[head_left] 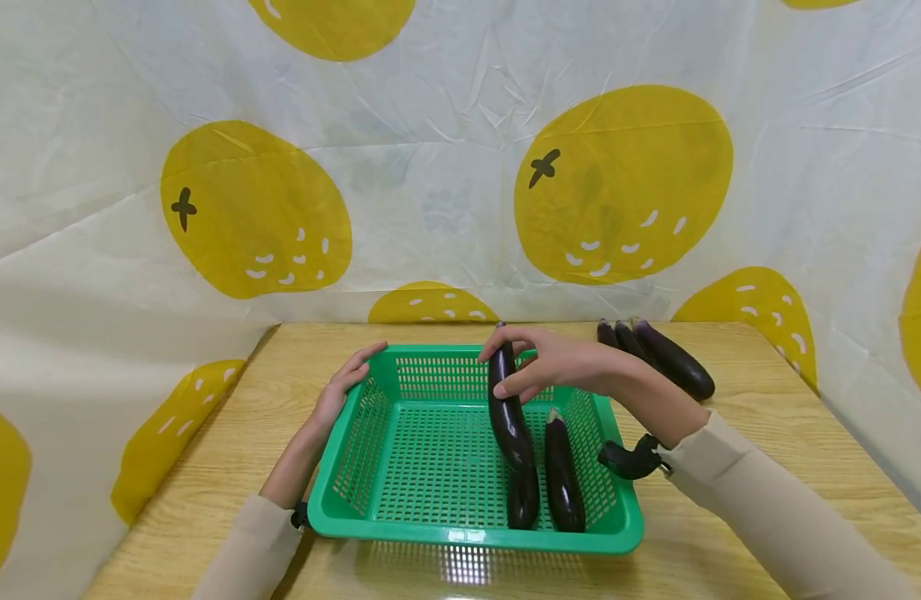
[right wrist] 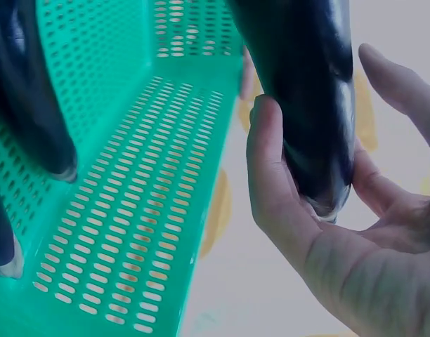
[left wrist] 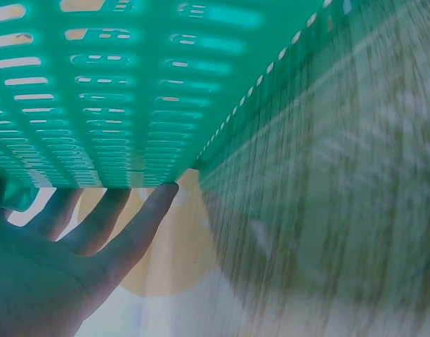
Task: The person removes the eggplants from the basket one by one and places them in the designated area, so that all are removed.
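Note:
An eggplant [head_left: 508, 417], dark and glossy, hangs tilted over the green plastic basket [head_left: 468, 537], its stem end up. My right hand [head_left: 538, 362] holds it near the top between thumb and fingers. In the right wrist view, fingers [right wrist: 268, 147] lie along the side of this eggplant [right wrist: 317, 105]. Two more eggplants lie at the basket's right side: one [head_left: 563, 479] in plain sight, the other [head_left: 523, 504] partly hidden behind the held one. My left hand [head_left: 340, 396] rests at the basket's back left corner, its fingers [left wrist: 141, 225] straight against the outer wall.
Several eggplants [head_left: 673, 362] lie side by side on the wooden table [head_left: 760, 433], behind and right of the basket. A white cloth with yellow fruit prints [head_left: 430, 192] hangs behind the table and along its left side.

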The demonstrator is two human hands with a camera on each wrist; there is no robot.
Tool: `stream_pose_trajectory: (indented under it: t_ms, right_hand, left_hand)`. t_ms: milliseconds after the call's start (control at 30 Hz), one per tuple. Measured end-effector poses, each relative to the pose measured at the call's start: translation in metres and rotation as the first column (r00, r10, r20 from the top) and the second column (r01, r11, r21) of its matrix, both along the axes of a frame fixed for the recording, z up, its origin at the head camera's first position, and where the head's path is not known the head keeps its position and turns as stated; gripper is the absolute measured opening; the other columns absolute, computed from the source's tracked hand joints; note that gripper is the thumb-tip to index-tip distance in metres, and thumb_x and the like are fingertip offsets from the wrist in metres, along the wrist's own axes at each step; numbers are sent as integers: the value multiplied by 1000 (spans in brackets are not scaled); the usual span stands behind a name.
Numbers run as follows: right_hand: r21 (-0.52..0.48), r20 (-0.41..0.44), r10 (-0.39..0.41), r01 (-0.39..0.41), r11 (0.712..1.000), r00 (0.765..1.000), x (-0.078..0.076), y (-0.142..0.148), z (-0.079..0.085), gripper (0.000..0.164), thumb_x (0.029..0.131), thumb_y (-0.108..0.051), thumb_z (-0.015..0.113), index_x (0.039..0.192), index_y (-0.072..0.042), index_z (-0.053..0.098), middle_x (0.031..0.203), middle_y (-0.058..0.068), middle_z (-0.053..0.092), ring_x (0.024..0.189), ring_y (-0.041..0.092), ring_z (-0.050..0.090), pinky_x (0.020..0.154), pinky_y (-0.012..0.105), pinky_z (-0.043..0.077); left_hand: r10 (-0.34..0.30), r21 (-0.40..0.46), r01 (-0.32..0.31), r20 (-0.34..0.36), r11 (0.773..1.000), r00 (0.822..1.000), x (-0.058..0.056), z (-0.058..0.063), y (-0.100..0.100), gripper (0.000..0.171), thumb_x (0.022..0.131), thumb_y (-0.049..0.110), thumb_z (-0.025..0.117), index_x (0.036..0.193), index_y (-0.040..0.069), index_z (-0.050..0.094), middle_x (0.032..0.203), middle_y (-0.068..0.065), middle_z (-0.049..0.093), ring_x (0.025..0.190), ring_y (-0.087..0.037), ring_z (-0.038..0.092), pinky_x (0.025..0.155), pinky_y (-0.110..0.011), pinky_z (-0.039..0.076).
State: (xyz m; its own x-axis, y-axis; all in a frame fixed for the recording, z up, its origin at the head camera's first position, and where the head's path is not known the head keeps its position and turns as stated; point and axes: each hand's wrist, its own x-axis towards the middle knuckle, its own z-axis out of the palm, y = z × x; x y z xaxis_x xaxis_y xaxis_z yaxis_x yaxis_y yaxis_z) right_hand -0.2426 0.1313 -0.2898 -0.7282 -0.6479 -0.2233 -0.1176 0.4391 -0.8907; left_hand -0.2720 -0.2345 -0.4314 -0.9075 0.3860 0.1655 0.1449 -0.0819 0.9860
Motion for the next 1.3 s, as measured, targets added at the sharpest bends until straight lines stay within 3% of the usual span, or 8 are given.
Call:
stream_pose_trajectory:
  t_ms: [167,367,567,700,767,1000,1300]
  right_hand:
    - [-57,-13,-32,31,998,999,1,16,-1,48,93,-22,79,136,-18,58,133,20,49,97,29,70,93,49,58]
    - [-73,-74,-74,68,995,995,2,33,-2,49,94,-24,78,138,-22,58,144,16,46,113,32,63,95,48,57]
    - [-108,-129,-101,87,990,986,1,54,-3,48,99,-26,71,144,-26,55,164,9,30,135,38,50,99,49,54]
    - [-172,-129,-124,101,980,984,2,69,-3,52,101,-22,67,150,-25,50,169,9,20,130,38,49,97,45,52]
    - [-217,-119,-132,104,971,984,3,78,-4,53,103,-17,64,153,-22,46,169,11,21,124,34,52,95,42,52]
    - [-376,-86,-184,139,916,979,10,115,-13,49,108,-6,49,154,-22,43,144,12,46,108,20,61,89,32,57]
    - [-526,-50,-177,125,841,983,10,158,-25,55,107,5,41,158,-17,39,144,4,46,115,14,67,91,25,58]
  left_hand:
    - [8,-3,-8,2,1000,1000,0,1,0,53,114,23,25,165,6,21,171,-17,18,140,-12,43,107,-20,46]
    - [8,-2,-8,0,1000,1000,0,1,-1,53,114,23,24,165,5,21,171,-19,18,137,-10,46,107,-20,46]
    - [-2,6,2,-9,1000,1000,-1,0,0,53,114,20,23,164,3,20,171,-20,17,137,-8,47,107,-20,46]
    - [-2,8,2,-4,1000,1000,-1,0,0,53,114,20,23,164,3,20,171,-20,18,136,-9,47,106,-21,47]
    - [-1,11,1,-3,1000,1000,-1,0,0,53,114,21,23,164,3,20,171,-20,18,136,-10,47,106,-21,47]
    - [-4,6,4,2,1000,1000,-1,-2,0,53,114,22,23,165,4,20,171,-19,19,138,-14,45,107,-22,47]
    - [3,13,-3,-2,1000,1000,2,0,1,53,114,22,24,165,4,20,171,-19,19,136,-10,47,106,-21,47]
